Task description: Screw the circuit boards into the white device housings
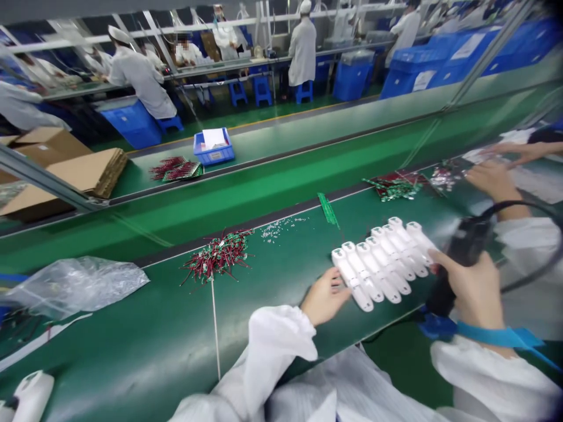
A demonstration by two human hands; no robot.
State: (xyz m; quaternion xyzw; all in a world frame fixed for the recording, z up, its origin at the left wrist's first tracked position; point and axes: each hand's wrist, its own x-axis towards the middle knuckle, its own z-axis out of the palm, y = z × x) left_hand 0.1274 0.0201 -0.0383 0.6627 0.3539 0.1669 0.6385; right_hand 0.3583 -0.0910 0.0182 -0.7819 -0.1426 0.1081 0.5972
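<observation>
Several white plastic housings lie side by side in a slanted row on the green work surface. My left hand is at the row's left end, its loosely bent fingers against the side of the leftmost housing and not around it. At the right end, my right hand is closed around a black corded tool, whose tip I cannot make out. A finger of that hand reaches the rightmost housing. A blue band circles the right wrist.
Red-and-green wired parts, small white bits and a green strip lie along the far edge. A clear plastic bag is left. A co-worker's hands are at right. Across the gap sits a blue bin.
</observation>
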